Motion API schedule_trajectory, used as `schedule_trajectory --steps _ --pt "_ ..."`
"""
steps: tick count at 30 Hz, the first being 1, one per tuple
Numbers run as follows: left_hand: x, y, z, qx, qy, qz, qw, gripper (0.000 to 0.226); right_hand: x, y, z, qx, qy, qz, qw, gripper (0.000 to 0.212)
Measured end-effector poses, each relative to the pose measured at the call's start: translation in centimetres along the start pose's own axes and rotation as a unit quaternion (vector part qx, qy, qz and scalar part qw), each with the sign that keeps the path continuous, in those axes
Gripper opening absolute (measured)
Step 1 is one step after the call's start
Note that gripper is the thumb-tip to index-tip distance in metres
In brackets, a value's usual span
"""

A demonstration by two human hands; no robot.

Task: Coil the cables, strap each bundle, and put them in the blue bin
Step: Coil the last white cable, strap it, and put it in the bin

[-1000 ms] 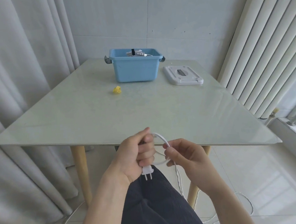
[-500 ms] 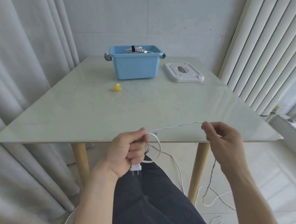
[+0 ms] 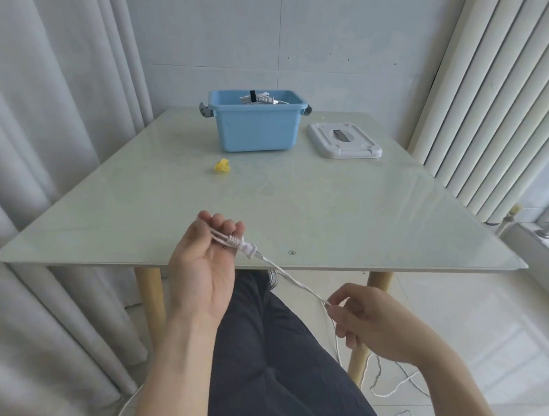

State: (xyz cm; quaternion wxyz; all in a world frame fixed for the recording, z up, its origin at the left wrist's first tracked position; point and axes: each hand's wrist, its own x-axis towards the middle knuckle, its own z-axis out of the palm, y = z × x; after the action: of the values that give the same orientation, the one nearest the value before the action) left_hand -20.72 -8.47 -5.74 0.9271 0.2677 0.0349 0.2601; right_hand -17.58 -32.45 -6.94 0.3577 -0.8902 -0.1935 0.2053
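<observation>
My left hand (image 3: 206, 268) is palm up at the table's near edge, its fingers curled round loops of a thin white cable (image 3: 299, 284) beside the white plug (image 3: 248, 250). The cable runs taut down and right to my right hand (image 3: 369, 324), which pinches it below table height. From there the rest of the cable falls to the floor in loose tangles. At the back of the table stands the blue bin (image 3: 256, 128), holding a strapped white cable bundle (image 3: 259, 99). A small yellow strap (image 3: 222, 166) lies in front of the bin.
The bin's white lid (image 3: 344, 139) lies flat to the right of the bin. The pale green table (image 3: 299, 206) has wooden legs. Curtains hang on the left, vertical blinds on the right. My dark-trousered legs are under the table's edge.
My left hand turned palm up and rose over the table's edge with the plug. My right hand dropped from table height down to the right, sliding along the cable.
</observation>
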Motion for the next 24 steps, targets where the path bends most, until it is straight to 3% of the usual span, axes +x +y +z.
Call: schedule_trajectory --steps 5,9,15,18,21,24 --pt "-0.8 -0.9 1.2 0.106 0.02 0.053 0.993 0.018 -1.0 -1.6 1.6 -0.081 -0.042 -0.058 0.994 0.018" --pt "-1.3 -1.1 0.7 0.345 0.014 0.109 0.932 0.014 -1.9 -2.7 1.1 0.011 -0.052 -0.095 0.994 0.021" --pt "-1.5 -1.5 0.9 0.351 -0.045 0.074 0.932 0.007 -2.5 -3.1 -0.6 0.151 -0.063 -0.186 0.969 0.017" --pt "-1.8 -1.4 0.9 0.418 -0.111 -0.002 0.902 0.007 -2.3 -3.3 -0.7 0.228 -0.002 -0.225 0.947 0.019" --pt "-2.4 -0.9 0.7 0.497 -0.24 -0.145 0.821 0.011 -1.5 -3.1 -0.5 0.277 0.103 -0.231 0.927 0.024" --pt "-3.1 -1.0 0.8 0.401 -0.325 -0.275 0.811 0.043 -0.5 -2.7 -0.2 0.255 0.187 -0.198 0.928 0.027"
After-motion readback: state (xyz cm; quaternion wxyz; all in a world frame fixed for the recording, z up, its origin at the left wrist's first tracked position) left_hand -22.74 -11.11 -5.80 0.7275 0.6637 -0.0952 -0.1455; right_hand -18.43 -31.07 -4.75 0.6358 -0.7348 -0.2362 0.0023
